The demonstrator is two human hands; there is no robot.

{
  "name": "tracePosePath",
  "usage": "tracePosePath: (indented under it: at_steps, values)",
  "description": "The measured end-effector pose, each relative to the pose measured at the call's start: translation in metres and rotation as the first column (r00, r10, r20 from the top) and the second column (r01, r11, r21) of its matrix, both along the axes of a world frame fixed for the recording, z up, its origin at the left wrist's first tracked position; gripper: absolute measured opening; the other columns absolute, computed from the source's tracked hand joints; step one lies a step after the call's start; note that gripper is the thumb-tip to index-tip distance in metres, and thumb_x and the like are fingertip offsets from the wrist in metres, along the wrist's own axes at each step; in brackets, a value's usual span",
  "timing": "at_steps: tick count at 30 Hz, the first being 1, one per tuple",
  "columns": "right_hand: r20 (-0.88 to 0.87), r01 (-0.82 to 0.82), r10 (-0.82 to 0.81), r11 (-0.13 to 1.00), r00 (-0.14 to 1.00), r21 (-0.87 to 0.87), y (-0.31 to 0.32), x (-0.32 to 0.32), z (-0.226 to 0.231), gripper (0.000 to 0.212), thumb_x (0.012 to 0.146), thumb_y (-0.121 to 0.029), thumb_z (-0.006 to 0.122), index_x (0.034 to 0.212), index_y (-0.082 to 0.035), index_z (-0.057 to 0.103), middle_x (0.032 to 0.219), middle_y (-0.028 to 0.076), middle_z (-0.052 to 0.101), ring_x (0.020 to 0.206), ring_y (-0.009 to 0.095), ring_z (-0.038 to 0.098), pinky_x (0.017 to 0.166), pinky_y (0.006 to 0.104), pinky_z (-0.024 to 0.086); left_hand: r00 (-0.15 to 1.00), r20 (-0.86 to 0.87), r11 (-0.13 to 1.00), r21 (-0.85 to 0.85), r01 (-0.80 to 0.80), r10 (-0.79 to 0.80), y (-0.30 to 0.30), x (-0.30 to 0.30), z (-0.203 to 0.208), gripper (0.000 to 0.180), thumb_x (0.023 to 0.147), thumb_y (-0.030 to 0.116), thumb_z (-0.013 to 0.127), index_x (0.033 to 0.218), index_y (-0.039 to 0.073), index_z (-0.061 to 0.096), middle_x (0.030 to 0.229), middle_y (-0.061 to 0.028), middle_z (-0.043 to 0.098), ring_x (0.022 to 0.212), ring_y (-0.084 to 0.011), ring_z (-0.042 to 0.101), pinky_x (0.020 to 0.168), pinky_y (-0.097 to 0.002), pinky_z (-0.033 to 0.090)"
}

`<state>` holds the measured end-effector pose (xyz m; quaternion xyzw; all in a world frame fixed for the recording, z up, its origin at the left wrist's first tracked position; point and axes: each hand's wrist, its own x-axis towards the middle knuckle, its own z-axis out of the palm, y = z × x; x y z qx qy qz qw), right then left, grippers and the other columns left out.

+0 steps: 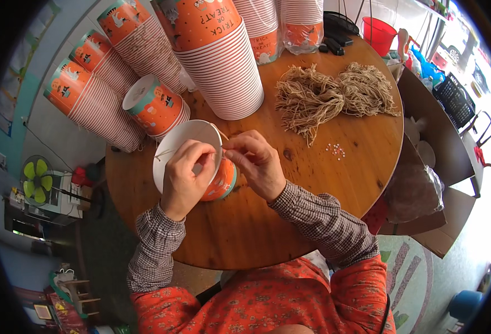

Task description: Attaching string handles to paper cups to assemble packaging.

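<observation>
A paper bucket (218,188), orange and teal outside and white inside, tilts on the table before me with its mouth toward the upper left. My left hand (188,175) crosses the mouth, its fingers curled to a pinch at the right rim. Opposite it, outside the same rim, thumb and forefinger of my right hand (258,164) are pressed together around the end of a tan cord (221,132). Part of that cord arches over the rim; another bit shows at the bucket's left side. The fingertips hide where cord and rim meet.
Tall stacks of matching buckets (220,78) rise at the back, with a leaning stack (92,106) at the left. Bundles of tan cord (312,100) lie right of centre on the round wooden table (245,234). Nearby are small pale beads (335,151). A cardboard box (446,214) stands beyond the right edge.
</observation>
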<state>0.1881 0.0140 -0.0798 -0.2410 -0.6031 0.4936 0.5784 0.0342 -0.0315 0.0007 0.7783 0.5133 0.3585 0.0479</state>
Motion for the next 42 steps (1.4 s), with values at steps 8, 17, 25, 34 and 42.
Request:
tracePosePath:
  at_steps: [8,17,25,34,42]
  values:
    - [0.009,-0.104,0.105,0.994,0.994,-0.038,-0.004,-0.001,0.008,0.021,0.085,-0.005,0.066,0.105,-0.002,0.060,0.091,0.005,0.063,0.079,0.011,0.062,0.068,0.0243,0.051,0.988,0.094,0.992,-0.038,0.123,-0.119,0.000,-0.001,-0.002,0.011,0.086,-0.001,0.060,0.096,0.000,0.062,0.085,-0.0104,0.063,0.076,-0.0206,0.064,0.066,-0.0290,0.051]
    - [-0.069,-0.073,0.067,0.993,0.995,-0.092,-0.002,0.003,0.014,0.019,0.088,0.001,0.059,0.107,0.002,0.057,0.088,0.005,0.064,0.080,0.009,0.062,0.071,0.0230,0.052,0.836,0.549,0.906,-0.359,0.223,0.011,0.000,-0.007,-0.007,0.017,0.088,0.000,0.059,0.105,-0.003,0.061,0.091,-0.0053,0.064,0.086,-0.0127,0.064,0.076,-0.0256,0.052]
    - [-0.338,-0.258,0.212,0.961,0.917,-0.098,0.005,0.012,0.016,0.008,0.091,-0.001,0.059,0.098,0.001,0.057,0.088,0.002,0.063,0.080,0.007,0.061,0.071,0.0218,0.052,0.950,0.291,0.923,-0.325,0.206,-0.110,0.013,0.000,-0.006,0.018,0.084,0.001,0.067,0.101,-0.003,0.063,0.092,-0.0056,0.064,0.084,-0.0126,0.064,0.075,-0.0249,0.052]
    - [-0.323,-0.211,0.143,0.960,0.935,-0.186,0.012,0.016,0.018,0.007,0.091,-0.005,0.060,0.095,0.000,0.057,0.082,0.001,0.063,0.070,0.005,0.060,0.059,0.0204,0.051,0.889,0.456,0.882,-0.408,0.234,-0.025,0.016,-0.012,-0.017,0.010,0.089,0.005,0.063,0.096,-0.002,0.061,0.087,-0.0045,0.066,0.080,-0.0100,0.063,0.073,-0.0240,0.051]
    - [-0.134,-0.148,0.093,0.857,0.987,-0.493,0.018,0.009,0.006,0.017,0.091,-0.015,0.059,0.098,0.000,0.058,0.076,0.002,0.063,0.063,0.009,0.060,0.053,0.0229,0.052,0.778,0.624,0.828,-0.475,0.298,0.078,0.013,-0.011,-0.009,0.011,0.093,0.008,0.059,0.098,-0.002,0.059,0.090,-0.0063,0.067,0.080,-0.0089,0.063,0.076,-0.0226,0.052]
